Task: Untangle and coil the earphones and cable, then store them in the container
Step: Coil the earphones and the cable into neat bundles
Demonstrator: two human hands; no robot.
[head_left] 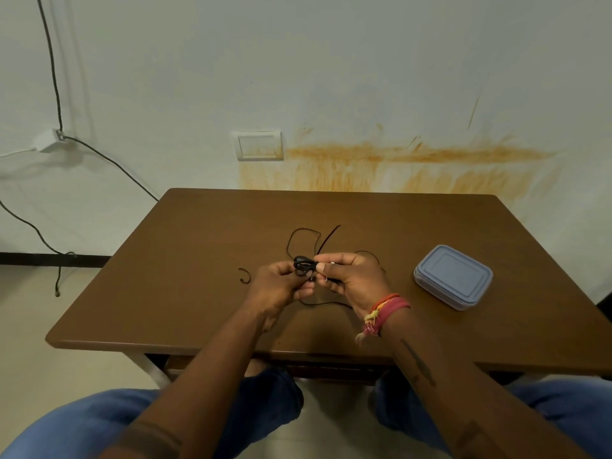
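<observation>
Both hands pinch a small black bundle of cable (303,265) just above the brown table (198,293), the left hand (280,286) curled at its left side, the right hand (351,276) gripping it between thumb and forefinger. Loose thin strands (299,238) trail across the tabletop beyond, so coiling looks partly done. To the right, the container (453,276) sits with its lid on; storing remains.

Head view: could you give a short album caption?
Both hands, left hand and right hand, grip a tangled black cable beside a lidded container.
</observation>
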